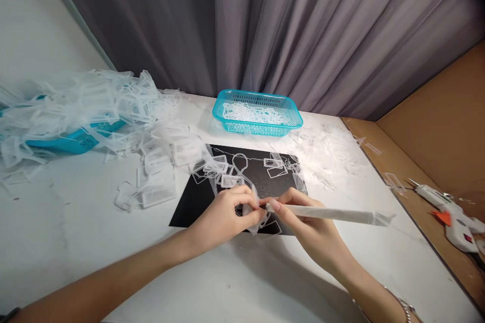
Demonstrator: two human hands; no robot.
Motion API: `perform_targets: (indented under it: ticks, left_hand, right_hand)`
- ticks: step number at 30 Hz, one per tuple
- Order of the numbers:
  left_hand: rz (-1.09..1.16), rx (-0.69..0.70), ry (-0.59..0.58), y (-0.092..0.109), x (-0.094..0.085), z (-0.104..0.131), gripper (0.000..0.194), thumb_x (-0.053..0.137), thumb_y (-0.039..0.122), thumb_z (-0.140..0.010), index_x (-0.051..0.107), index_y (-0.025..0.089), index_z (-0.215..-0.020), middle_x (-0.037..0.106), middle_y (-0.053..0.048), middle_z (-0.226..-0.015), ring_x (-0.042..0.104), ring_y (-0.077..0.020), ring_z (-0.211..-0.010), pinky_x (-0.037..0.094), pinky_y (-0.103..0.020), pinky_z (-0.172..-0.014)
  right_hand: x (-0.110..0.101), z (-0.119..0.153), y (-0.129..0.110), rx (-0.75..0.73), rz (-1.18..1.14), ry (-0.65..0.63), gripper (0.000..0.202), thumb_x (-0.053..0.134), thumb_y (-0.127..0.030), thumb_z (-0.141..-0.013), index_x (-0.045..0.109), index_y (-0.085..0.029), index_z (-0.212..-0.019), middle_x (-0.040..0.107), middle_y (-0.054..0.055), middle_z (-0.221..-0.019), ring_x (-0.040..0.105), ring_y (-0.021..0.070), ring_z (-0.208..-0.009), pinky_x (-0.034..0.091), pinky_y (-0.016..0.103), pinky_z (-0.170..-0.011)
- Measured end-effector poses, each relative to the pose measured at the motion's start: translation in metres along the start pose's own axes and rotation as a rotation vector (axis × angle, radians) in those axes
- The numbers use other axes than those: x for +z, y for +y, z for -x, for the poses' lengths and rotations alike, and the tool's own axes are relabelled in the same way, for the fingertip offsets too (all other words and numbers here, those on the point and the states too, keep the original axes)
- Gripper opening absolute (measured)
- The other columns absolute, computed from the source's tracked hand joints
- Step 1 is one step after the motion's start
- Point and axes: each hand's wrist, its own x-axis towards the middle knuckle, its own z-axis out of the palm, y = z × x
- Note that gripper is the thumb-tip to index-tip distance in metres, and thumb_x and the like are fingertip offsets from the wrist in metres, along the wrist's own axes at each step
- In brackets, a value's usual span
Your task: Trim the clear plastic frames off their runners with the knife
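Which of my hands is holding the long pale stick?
Your right hand, the one with the bracelet, holds the stick; your left hand pinches a whitish piece.

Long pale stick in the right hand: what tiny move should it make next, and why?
Probably a gentle nudge of the pale stick towards the clear plastic piece, because the left hand pinches that piece and the right hand holds the stick with its end close by.

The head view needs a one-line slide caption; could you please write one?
At a black mat, the left hand pinches translucent plastic while the right hand holds a slim pale stick.
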Motion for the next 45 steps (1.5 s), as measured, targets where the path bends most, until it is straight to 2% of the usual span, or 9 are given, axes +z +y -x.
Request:
perform_targets:
  ticks: [6,12,20,27,32,36,38,41,45]
  left_hand:
    - [0.051,-0.048,-0.005,0.002,-0.001,0.0,0.015,0.059,0.027,-0.079,0.065,0.018,-0.069,0.058,0.0,-0.082,0.057,-0.0142,-0.081,0.042,-0.027,-0.077]
    - [0.086,-0.07,-0.001,0.005,-0.004,-0.001,0.013,0.057,0.027,-0.08,0.065,0.019,-0.073,0.059,0.001,-0.086,0.057,-0.014,-0.086,0.041,-0.027,-0.081]
    - [0.073,-0.073,0.006,0.002,-0.004,0.0,0.015,0.057,0.03,-0.08,0.063,0.02,-0.07,0.058,0.0,-0.085,0.056,-0.0163,-0.086,0.04,-0.031,-0.083]
    - [0.113,-0.068,-0.019,0.004,-0.008,-0.001,0.014,0.058,0.026,-0.079,0.063,0.019,-0.069,0.057,0.0,-0.083,0.055,-0.0162,-0.085,0.038,-0.031,-0.082]
    - [0.147,-0.083,-0.031,0.005,-0.01,-0.001,0.015,0.057,0.028,-0.08,0.064,0.02,-0.069,0.057,0.0,-0.084,0.054,-0.0167,-0.085,0.036,-0.031,-0.082]
    - [0.233,-0.125,-0.052,0.004,-0.012,0.0,0.015,0.054,0.029,-0.082,0.062,0.02,-0.073,0.056,0.001,-0.083,0.052,-0.0163,-0.084,0.036,-0.029,-0.078]
    - [0.29,-0.154,-0.068,0.003,-0.014,0.0,0.017,0.051,0.03,-0.083,0.06,0.02,-0.073,0.056,0.002,-0.079,0.051,-0.0156,-0.08,0.035,-0.029,-0.075]
    - [0.333,-0.171,-0.08,0.003,-0.015,0.0,0.022,0.047,0.033,-0.085,0.057,0.019,-0.071,0.054,0.001,-0.075,0.049,-0.0154,-0.077,0.035,-0.029,-0.074]
    - [0.158,-0.077,-0.04,0.002,-0.015,0.0,0.022,0.044,0.029,-0.086,0.056,0.019,-0.071,0.054,0.0,-0.083,0.051,-0.0171,-0.084,0.038,-0.031,-0.078]
  right_hand:
    - [0.004,0.003,0.001,-0.097,0.029,0.043,0.023,0.051,-0.031,-0.088,0.053,-0.019,-0.069,0.066,0.002,-0.075,0.039,0.0101,-0.051,0.031,0.025,-0.047]
    - [0.007,0.004,0.008,-0.173,0.103,0.103,0.017,0.048,-0.029,-0.09,0.055,-0.021,-0.077,0.066,0.003,-0.087,0.054,0.0129,-0.063,0.04,0.026,-0.054]
    - [0.012,0.005,0.016,-0.175,0.256,0.206,0.024,0.044,-0.03,-0.091,0.048,-0.023,-0.069,0.066,0.003,-0.087,0.058,0.0175,-0.072,0.037,0.028,-0.049]
    - [0.011,0.003,0.015,-0.174,0.234,0.227,0.02,0.045,-0.03,-0.091,0.052,-0.023,-0.074,0.066,0.003,-0.085,0.055,0.0158,-0.067,0.036,0.027,-0.049]
    - [0.002,0.001,0.007,-0.063,0.093,0.126,0.022,0.05,-0.037,-0.088,0.054,-0.021,-0.073,0.064,0.001,-0.075,0.052,0.0141,-0.059,0.036,0.027,-0.049]
    - [-0.009,-0.004,0.003,0.118,-0.108,-0.002,0.028,0.055,-0.042,-0.085,0.049,-0.021,-0.068,0.067,0.002,-0.079,0.061,0.0183,-0.083,0.045,0.03,-0.07]
    - [-0.014,-0.006,0.003,0.12,-0.164,-0.094,0.026,0.055,-0.041,-0.086,0.05,-0.021,-0.07,0.069,0.003,-0.088,0.061,0.0196,-0.094,0.044,0.034,-0.08]
    - [-0.018,-0.006,0.004,0.101,-0.164,-0.213,0.025,0.055,-0.039,-0.086,0.049,-0.02,-0.07,0.065,0.006,-0.107,0.06,0.0206,-0.098,0.043,0.038,-0.085]
    - [-0.019,-0.005,0.003,0.077,-0.191,-0.246,0.024,0.052,-0.036,-0.088,0.049,-0.02,-0.071,0.065,0.006,-0.109,0.061,0.0197,-0.097,0.044,0.041,-0.087]
